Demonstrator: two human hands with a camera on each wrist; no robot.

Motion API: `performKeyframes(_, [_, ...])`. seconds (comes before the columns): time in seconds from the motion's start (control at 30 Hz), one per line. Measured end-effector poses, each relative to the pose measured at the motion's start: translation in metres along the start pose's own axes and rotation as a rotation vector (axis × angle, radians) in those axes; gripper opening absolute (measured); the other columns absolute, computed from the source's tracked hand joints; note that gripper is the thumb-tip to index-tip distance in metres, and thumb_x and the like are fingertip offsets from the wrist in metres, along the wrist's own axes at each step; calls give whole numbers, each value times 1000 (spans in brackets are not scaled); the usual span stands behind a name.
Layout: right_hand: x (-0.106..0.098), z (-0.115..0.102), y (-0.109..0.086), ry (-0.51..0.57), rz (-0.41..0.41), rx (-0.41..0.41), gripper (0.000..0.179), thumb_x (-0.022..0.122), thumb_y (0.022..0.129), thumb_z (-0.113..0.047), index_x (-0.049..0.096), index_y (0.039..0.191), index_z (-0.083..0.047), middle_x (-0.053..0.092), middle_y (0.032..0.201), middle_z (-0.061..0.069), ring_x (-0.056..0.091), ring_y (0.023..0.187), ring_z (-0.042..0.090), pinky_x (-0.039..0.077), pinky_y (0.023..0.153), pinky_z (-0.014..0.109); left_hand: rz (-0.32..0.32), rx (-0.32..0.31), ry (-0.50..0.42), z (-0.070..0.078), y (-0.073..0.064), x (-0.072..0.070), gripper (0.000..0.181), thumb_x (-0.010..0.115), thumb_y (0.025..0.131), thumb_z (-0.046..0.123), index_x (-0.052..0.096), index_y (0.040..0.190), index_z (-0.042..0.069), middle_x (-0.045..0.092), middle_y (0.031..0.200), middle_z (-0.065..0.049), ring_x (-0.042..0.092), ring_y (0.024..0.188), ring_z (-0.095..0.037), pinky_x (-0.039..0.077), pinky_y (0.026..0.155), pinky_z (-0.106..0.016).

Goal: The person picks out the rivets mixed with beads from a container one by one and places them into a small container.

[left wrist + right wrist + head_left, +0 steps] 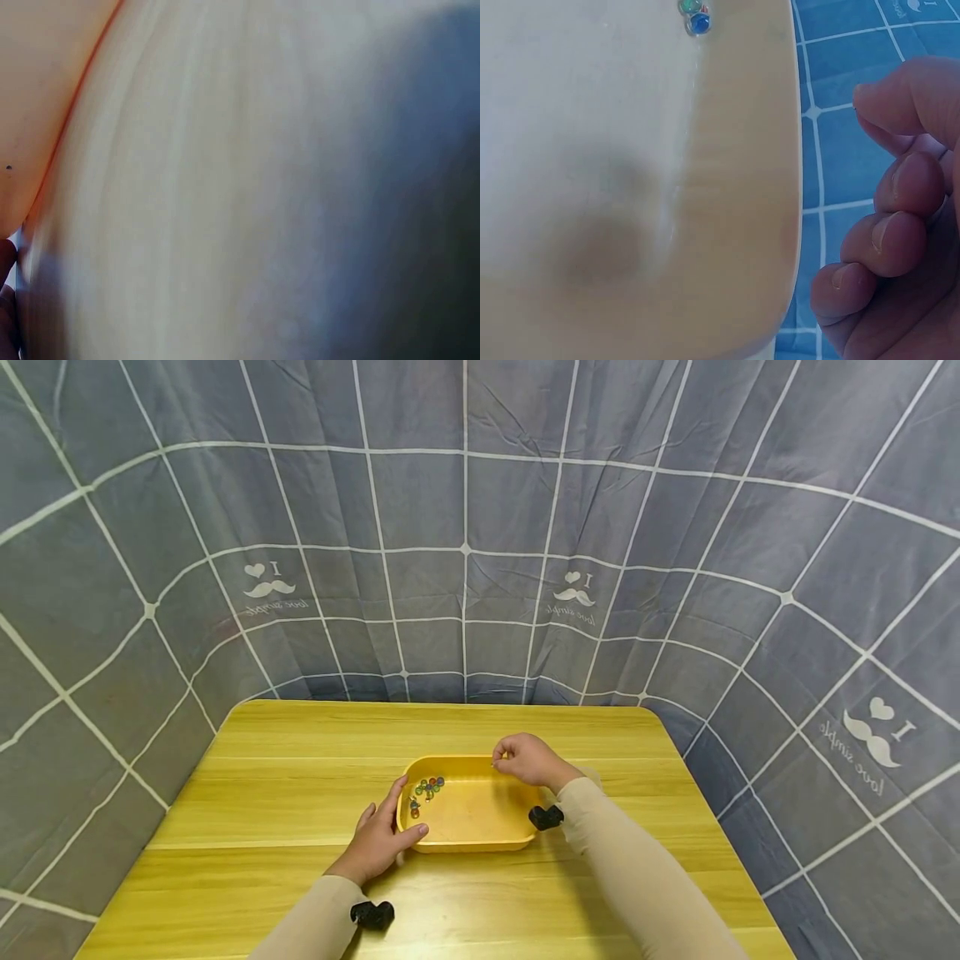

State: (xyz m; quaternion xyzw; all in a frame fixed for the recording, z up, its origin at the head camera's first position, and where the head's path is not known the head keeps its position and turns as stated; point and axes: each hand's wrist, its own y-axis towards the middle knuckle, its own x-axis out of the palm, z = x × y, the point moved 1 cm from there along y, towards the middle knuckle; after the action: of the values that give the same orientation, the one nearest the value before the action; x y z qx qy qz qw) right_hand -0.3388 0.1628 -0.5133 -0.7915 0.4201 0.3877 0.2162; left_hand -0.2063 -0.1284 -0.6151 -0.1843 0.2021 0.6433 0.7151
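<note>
A shallow yellow tray [468, 846] sits on the wooden table. My left hand [378, 839] grips its near left corner, fingers along the left wall and thumb over the near rim. Several glass marbles [429, 788] lie in the tray's left end. Over the far right rim is my right hand [528, 760], its fingers curled and thumb and index tips brought together. In the right wrist view, this hand [896, 217] shows no object between its fingertips, and two marbles [697, 19] lie in the tray. The left wrist view catches mostly blurred table beside the tray wall [52, 90].
The yellow wooden table [300, 777] extends around the tray on all sides. A grey curtain [420, 585] with white grid lines hangs behind the table and along both sides. A translucent item [592, 774] shows partly behind my right wrist.
</note>
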Motion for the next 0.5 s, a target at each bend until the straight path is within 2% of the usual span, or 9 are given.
performKeyframes(0.5, [-10,8,-12,15,8,54,7,70,99,-17,75,96,-14,48,65,-5,44,59,12,40,61,27,-2,11,26,0,-2,-2,98,73,98,48,12,171,26,72,135,-16,63,134,-42,-1,131,-62])
